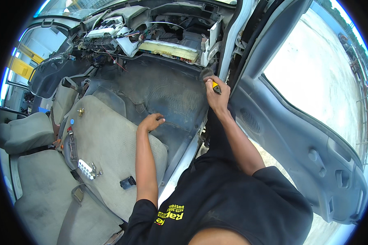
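Observation:
A brush with dark bristles and a yellow-and-black handle [216,86] is gripped in my right hand [218,96]. Its bristle end points up and away, close to the lower right corner of the stripped dashboard [171,50] and the door pillar. My left hand [152,122] hovers or rests by the front edge of the grey fabric seat [110,134], above the dark floor mat [167,96]. Its fingers are loosely bent toward the right, with nothing visible in them.
The open door [282,134] stands to my right. On the seat lie a small black box [128,182], a white tray [86,169] with small metal parts beside it, a brass-coloured fitting [81,112] and a blue cap [72,121]. Loose wires [110,55] hang under the dashboard.

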Action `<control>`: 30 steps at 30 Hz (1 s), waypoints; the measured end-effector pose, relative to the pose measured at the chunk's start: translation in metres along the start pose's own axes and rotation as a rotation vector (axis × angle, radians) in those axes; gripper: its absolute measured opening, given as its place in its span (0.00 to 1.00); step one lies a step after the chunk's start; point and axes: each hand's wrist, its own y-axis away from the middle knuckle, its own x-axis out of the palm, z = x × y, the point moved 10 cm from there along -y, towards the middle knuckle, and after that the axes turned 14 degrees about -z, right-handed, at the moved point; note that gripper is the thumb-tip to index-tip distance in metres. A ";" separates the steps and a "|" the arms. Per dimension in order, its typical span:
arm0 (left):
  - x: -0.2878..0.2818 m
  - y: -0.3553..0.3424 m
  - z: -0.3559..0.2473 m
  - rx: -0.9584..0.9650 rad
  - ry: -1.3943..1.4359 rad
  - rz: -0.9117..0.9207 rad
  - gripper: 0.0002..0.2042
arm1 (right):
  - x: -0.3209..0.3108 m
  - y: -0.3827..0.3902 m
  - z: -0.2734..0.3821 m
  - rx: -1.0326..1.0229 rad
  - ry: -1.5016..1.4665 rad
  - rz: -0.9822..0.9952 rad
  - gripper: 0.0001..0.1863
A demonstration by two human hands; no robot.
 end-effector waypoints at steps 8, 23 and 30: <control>-0.001 0.003 -0.001 0.012 -0.005 -0.022 0.25 | 0.005 0.003 0.036 -0.154 -0.063 -0.001 0.09; -0.049 0.039 -0.172 0.326 0.373 -0.319 0.20 | 0.005 0.001 -0.001 0.155 0.099 0.040 0.10; -0.089 0.058 -0.241 0.451 0.422 -0.329 0.19 | -0.008 -0.023 0.001 0.035 -0.340 -0.019 0.14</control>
